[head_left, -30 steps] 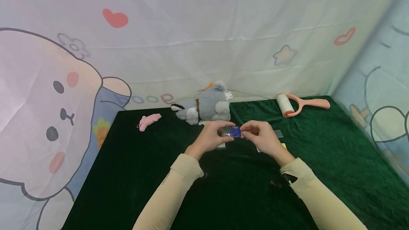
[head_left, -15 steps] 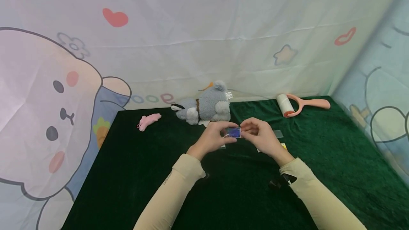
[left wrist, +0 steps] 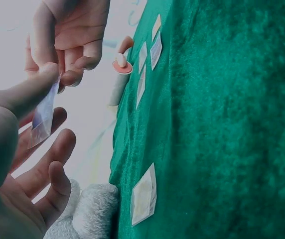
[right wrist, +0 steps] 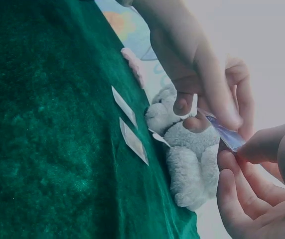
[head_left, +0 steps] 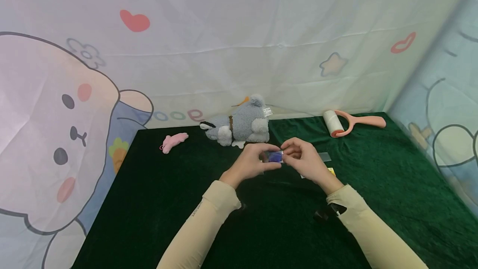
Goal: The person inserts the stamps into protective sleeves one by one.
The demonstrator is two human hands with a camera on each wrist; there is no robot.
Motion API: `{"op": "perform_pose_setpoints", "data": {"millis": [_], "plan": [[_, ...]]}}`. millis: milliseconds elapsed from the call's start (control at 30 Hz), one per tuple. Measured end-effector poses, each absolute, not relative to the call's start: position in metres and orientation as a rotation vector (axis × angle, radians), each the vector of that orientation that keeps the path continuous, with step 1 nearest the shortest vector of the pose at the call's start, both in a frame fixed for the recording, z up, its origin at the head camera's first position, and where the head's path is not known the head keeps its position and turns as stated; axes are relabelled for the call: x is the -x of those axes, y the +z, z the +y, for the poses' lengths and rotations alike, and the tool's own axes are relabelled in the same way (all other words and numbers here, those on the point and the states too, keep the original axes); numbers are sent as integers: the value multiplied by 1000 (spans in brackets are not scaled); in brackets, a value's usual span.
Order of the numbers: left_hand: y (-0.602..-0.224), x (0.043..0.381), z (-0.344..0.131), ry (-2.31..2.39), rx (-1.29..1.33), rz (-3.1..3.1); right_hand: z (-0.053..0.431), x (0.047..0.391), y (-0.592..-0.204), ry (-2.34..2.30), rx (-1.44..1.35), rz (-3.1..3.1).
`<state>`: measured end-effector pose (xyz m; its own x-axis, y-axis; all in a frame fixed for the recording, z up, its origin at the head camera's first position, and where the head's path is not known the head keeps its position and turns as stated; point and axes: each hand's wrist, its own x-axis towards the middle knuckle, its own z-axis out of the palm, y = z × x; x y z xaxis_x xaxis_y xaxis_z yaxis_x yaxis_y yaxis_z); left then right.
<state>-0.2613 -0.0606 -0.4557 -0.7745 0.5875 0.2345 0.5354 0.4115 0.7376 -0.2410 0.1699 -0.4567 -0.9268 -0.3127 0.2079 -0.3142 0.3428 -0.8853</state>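
In the head view, a small clear packet with a blue-purple part [head_left: 275,157] is held up above the table between both hands. My left hand [head_left: 246,162] pinches it by its edges, thumb below and a finger above. My right hand [head_left: 305,162] pinches its right end between thumb and forefinger. The left wrist view shows the packet [left wrist: 44,115] thin and edge-on, its clear end sticking out past the left thumb. In the right wrist view the blue-purple sleeve [right wrist: 226,133] spans the two hands' fingertips. What it contains cannot be made out.
Flat packets [left wrist: 143,195] lie on the green cloth [head_left: 194,211], partly hidden by the hands in the head view. Behind them lies a grey plush toy [head_left: 244,123]. A pink plush [head_left: 174,141] is at the left, a lint roller [head_left: 351,121] at the back right.
The packet has turned a little in the fingers and come slightly lower. Both hands keep hold of it, the left having moved slightly right and down.
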Motion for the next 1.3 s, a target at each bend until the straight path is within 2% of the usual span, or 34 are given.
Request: {"op": "perform_pose_setpoints", "data": {"millis": [633,1300], "plan": [[-453,264,-56,1324,-1035,2669,174,242,-459,1667,-633,-2591],[-463,270,-62,1406,-849,2591,182,244,-461,1614,-577,-2602]]}}
